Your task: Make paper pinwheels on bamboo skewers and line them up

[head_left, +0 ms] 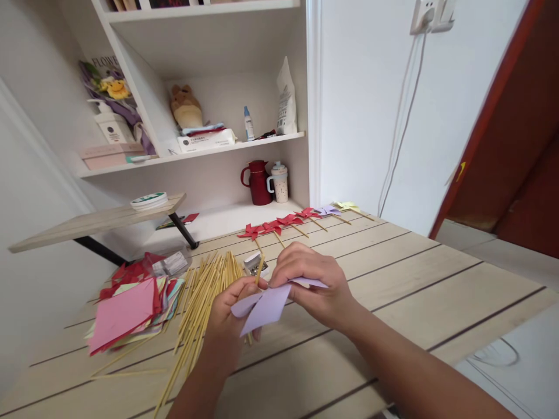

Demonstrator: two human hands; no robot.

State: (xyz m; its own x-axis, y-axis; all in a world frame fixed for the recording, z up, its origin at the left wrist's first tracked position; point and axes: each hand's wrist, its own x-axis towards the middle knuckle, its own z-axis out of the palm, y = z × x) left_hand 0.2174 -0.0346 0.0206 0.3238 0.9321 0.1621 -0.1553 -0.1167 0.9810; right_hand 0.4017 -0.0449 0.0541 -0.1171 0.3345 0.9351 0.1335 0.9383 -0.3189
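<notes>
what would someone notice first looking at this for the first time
Front and centre, the left hand and right hand pinch a folded purple paper pinwheel over the wooden table. Left of them lie a heap of bamboo sticks and a stack of coloured paper squares. Behind, a row of finished pinwheels, mostly red, lines the table's far edge.

Left hand (225, 317) bare; right hand (312, 285) bare; forearms unsleeved.
</notes>
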